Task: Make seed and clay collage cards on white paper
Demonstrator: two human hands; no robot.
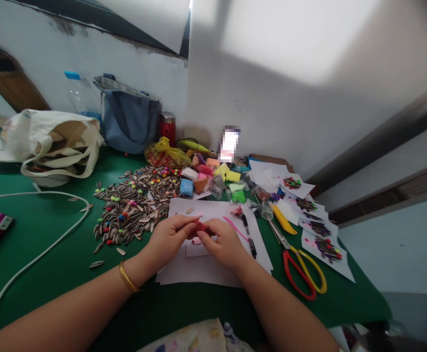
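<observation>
My left hand [169, 240] and my right hand [226, 242] meet over a stack of white paper [213, 273], fingertips closed on a small red lump of soft modelling clay [197, 228]. Fingers partly hide the lump. Just beneath lies a small white card [195, 251] with a bit of pink clay [196, 240] at its upper edge. Right of my right hand are a thin pink clay strip [235, 228] and a black pen [252, 248]. A heap of striped sunflower seeds [136, 205] mixed with coloured bits spreads left of the paper.
Scissors with red and yellow handles [301, 274] and a yellow utility knife [284, 219] lie at right, beside cards decorated with seeds [326, 248]. Clay packets [202, 183], a blue bag [130, 115] and a phone [229, 144] are behind. A white cable [57, 247] crosses the left.
</observation>
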